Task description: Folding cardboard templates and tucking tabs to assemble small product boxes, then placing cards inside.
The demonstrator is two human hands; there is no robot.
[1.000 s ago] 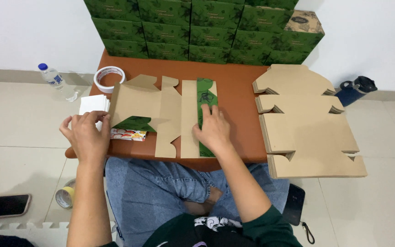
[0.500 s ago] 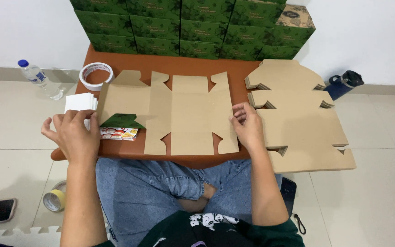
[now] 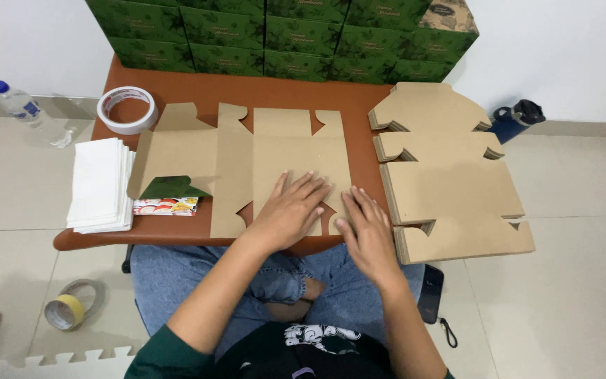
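A flat, unfolded brown cardboard box blank (image 3: 247, 158) lies plain side up on the low reddish-brown table (image 3: 198, 91). My left hand (image 3: 290, 207) presses flat on its near middle panel, fingers spread. My right hand (image 3: 367, 231) rests flat at the blank's near right corner, by the table's front edge. Neither hand holds anything. A green flap (image 3: 171, 188) of the blank shows at its near left side.
A stack of flat brown box blanks (image 3: 450, 175) sits at the right. Green boxes (image 3: 282, 35) are stacked along the wall. White paper stack (image 3: 99, 184), printed card (image 3: 165, 206), white tape roll (image 3: 128, 109), bottle (image 3: 22, 109), blue flask (image 3: 517, 119), yellow tape roll (image 3: 66, 309) and phones on the floor.
The blank was unfolded flat, hiding its green side. My left hand moved from the left edge onto the blank's middle; my right hand came back from the right edge to the near corner.
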